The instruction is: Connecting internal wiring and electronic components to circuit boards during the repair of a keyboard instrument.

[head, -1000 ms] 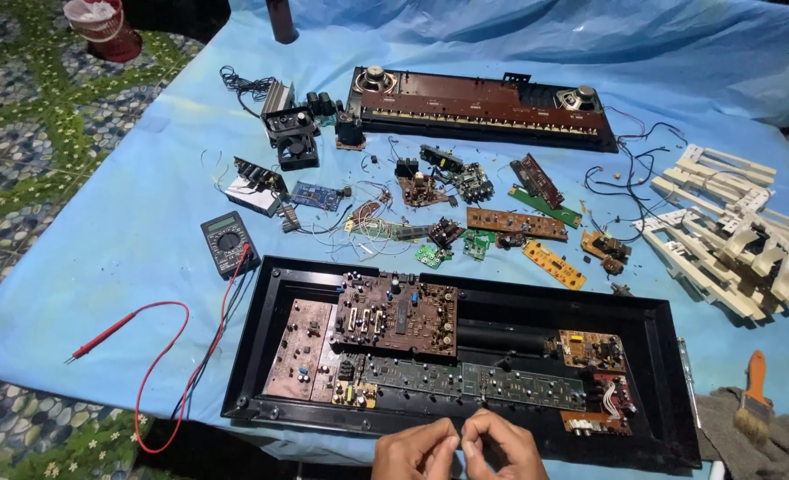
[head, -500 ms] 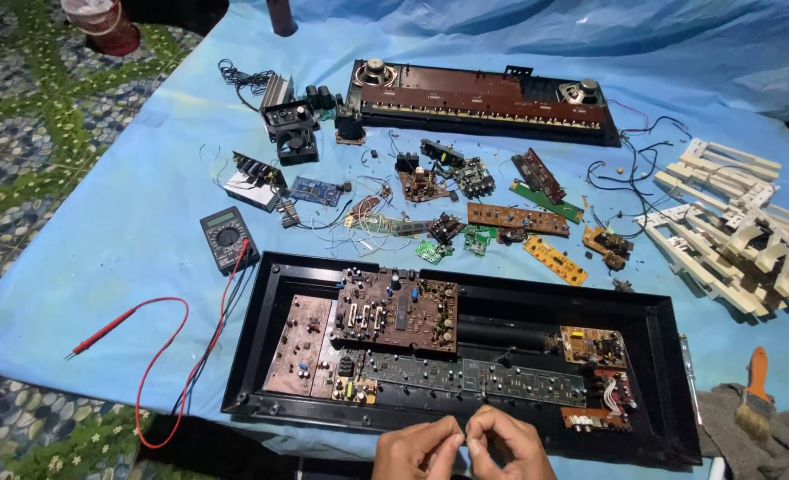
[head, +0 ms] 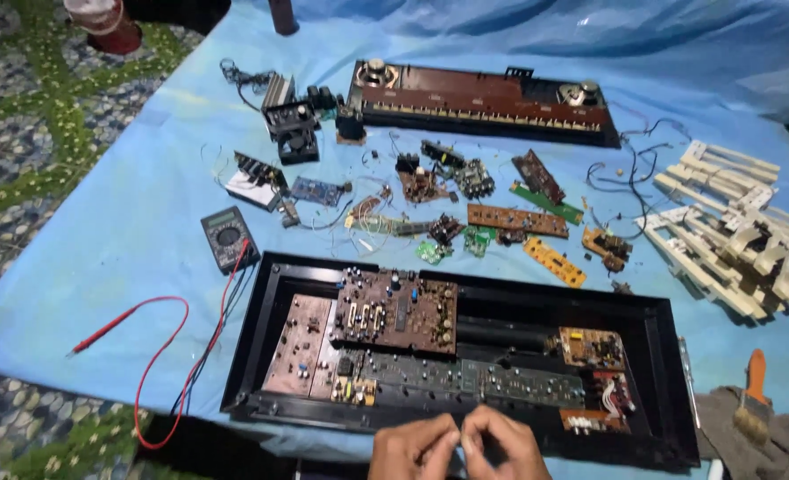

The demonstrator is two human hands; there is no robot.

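My left hand (head: 410,450) and my right hand (head: 501,447) meet at the bottom edge of the view, fingertips pinched together over the near rim of a long black case (head: 661,373). Something small may sit between the fingertips, but I cannot make it out. Inside the case lie a large brown circuit board (head: 394,311), a smaller brown board (head: 298,345) to its left, a long dark board (head: 466,380) and a small board (head: 593,348) at the right.
On the blue sheet (head: 128,222): a multimeter (head: 228,236) with red lead (head: 137,356), several loose boards (head: 516,220), a keyboard chassis (head: 483,105), white key strips (head: 732,240), a paintbrush (head: 753,400) on grey cloth, a red cup (head: 101,22).
The view has shifted slightly downward. My hands have stayed together at the case's near rim, fingers moving a little.
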